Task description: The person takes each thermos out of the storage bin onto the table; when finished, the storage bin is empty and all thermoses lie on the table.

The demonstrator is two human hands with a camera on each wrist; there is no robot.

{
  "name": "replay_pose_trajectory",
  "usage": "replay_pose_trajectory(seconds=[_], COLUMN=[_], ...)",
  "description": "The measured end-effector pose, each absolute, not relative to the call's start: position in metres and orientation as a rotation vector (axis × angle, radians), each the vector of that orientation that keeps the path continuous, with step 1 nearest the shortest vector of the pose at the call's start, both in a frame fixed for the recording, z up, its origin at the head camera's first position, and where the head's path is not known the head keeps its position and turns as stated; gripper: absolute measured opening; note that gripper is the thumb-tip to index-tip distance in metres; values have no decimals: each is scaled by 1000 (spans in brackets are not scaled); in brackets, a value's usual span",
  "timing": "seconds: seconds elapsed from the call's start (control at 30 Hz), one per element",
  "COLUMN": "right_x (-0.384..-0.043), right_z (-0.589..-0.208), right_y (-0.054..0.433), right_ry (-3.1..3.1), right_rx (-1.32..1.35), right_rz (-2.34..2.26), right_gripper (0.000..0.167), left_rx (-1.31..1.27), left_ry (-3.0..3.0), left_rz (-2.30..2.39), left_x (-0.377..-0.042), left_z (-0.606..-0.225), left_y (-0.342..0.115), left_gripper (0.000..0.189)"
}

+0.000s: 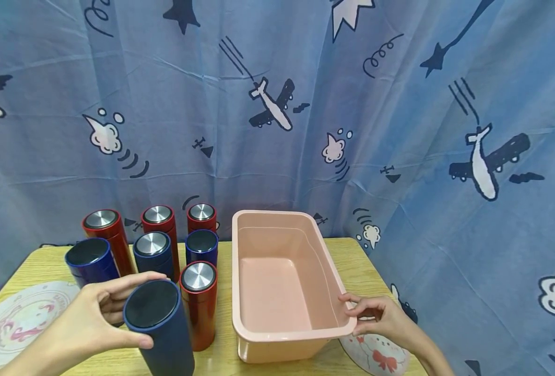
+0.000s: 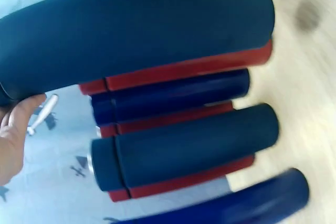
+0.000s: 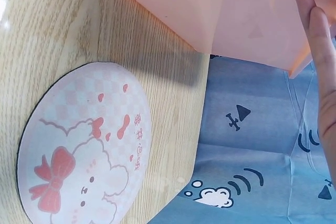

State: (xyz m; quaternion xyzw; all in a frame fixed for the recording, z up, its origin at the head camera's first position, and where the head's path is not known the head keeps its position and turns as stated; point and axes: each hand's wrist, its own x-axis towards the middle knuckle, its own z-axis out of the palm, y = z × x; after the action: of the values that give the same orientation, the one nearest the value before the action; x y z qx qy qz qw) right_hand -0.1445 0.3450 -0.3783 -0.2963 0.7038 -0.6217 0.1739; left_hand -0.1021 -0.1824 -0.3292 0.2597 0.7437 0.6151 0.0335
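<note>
My left hand holds a dark blue thermos bottle near its flat black top, thumb on the near side and fingers on the far side. It looms large and close in the left wrist view; I cannot tell whether its base touches the table. Just right of it stands a red thermos bottle with a silver lid. On the right, my right hand grips the rim of a pink plastic bin at its near right corner. The bin's inside shows bare pink walls and floor.
Behind the held bottle stand more thermos bottles: blue ones and red ones. A round unicorn mat lies at left. Right of the bin is a round bunny mat. A printed blue curtain hangs behind the wooden table.
</note>
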Motion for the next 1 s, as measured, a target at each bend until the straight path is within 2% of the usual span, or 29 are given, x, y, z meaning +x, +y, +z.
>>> replay_pose_trajectory(seconds=[0.4, 0.63, 1.0], right_x=[-145, -145, -147], right_z=[-379, -379, -380], right_y=[345, 345, 345], right_ry=[2060, 2016, 2022], right_rx=[-821, -802, -827], right_rz=[-1735, -1755, -1746], right_gripper=[25, 26, 26], left_rx=[883, 835, 982], left_ry=[2252, 2276, 2278], left_rz=[1808, 1804, 1797], left_x=[-108, -111, -120], left_z=[-359, -371, -380], left_y=[-216, -235, -248], left_gripper=[72, 74, 76])
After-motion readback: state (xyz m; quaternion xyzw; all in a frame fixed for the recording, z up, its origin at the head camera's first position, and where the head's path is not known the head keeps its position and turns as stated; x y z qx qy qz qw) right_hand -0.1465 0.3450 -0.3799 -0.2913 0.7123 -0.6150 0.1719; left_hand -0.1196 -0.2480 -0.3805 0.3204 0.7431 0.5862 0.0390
